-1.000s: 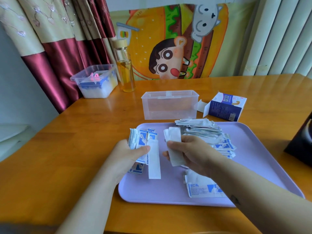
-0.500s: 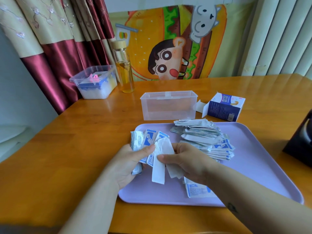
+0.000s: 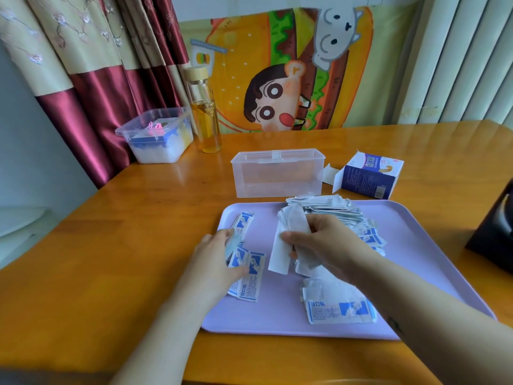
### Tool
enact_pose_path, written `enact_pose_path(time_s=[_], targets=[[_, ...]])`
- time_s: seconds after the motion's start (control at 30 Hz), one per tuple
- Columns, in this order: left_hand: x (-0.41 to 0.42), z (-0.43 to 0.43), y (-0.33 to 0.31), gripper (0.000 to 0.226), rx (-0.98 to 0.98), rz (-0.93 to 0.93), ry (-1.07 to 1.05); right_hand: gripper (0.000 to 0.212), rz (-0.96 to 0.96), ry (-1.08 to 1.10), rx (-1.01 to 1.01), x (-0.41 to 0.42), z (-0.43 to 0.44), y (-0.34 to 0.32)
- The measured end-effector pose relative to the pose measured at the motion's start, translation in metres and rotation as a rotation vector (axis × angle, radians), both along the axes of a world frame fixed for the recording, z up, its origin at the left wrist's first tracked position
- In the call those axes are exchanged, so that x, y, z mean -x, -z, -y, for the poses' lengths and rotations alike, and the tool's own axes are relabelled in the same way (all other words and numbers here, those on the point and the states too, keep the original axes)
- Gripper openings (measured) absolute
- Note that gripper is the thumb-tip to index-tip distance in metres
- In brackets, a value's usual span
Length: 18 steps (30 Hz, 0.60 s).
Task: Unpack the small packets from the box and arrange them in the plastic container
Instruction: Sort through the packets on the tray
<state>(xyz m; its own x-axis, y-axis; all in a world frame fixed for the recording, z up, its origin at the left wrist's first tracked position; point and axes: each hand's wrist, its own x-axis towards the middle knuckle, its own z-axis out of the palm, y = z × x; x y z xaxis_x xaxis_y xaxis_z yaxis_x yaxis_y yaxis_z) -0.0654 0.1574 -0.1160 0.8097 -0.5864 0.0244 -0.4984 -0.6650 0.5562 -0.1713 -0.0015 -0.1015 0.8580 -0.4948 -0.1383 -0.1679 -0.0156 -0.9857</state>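
Head view: clutched packets (image 3: 294, 225) in right hand (image 3: 330, 245) mid-frame, grasp of left hand (image 3: 216, 259) unclear; likely gathering, then needed loading plastic container (image 3: 277, 176) above.

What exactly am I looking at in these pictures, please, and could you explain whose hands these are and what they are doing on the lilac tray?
There is no machine here: a person works bare-handed, and a wide-angle camera worn on their head looks forward and down. On the orange wooden table lies a lilac plastic tray with a pile of small blue-and-white paper packets. Behind it stand a clear rectangular plastic container and an opened blue-and-white cardboard box. The right hand pinches a few white-backed packets. The left hand lies over several blue-printed packets; whether it grips them is unclear.
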Motion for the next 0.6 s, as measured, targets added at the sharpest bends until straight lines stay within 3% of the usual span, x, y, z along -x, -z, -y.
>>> enact_pose_path(time_s=[0.1, 0.17, 0.2, 0.27, 0.33, 0.4, 0.47, 0.6], targets=[[-0.002, -0.003, -0.009, 0.071, -0.004, 0.141, -0.058, 0.004, 0.050, 0.022, -0.028, 0.003, 0.000, -0.001], [-0.008, -0.006, -0.015, 0.056, 0.142, 0.138, -0.097, 0.011, 0.163, 0.066, 0.057, 0.007, -0.002, -0.001], [-0.011, -0.007, -0.016, 0.048, 0.271, 0.004, -0.111, 0.016, 0.258, 0.096, 0.166, 0.009, -0.005, -0.002], [-0.005, -0.005, -0.021, 0.045, 0.570, -0.602, -0.103, 0.014, 0.506, 0.134, 0.550, 0.012, -0.012, -0.003], [0.008, 0.001, -0.023, 0.041, 0.746, -1.167, -0.078, 0.008, 0.732, 0.074, 1.027, 0.013, -0.013, 0.004], [0.021, 0.006, -0.023, 0.036, 0.763, -1.422, -0.021, 0.012, 0.804, -0.006, 1.274, 0.012, -0.011, 0.014], [0.029, 0.010, -0.024, 0.034, 0.764, -1.450, 0.032, 0.011, 0.805, -0.028, 1.363, 0.012, -0.009, 0.019], [0.032, 0.017, -0.023, 0.019, 0.809, -1.299, 0.003, 0.016, 0.780, -0.055, 1.401, 0.016, -0.003, 0.026]])
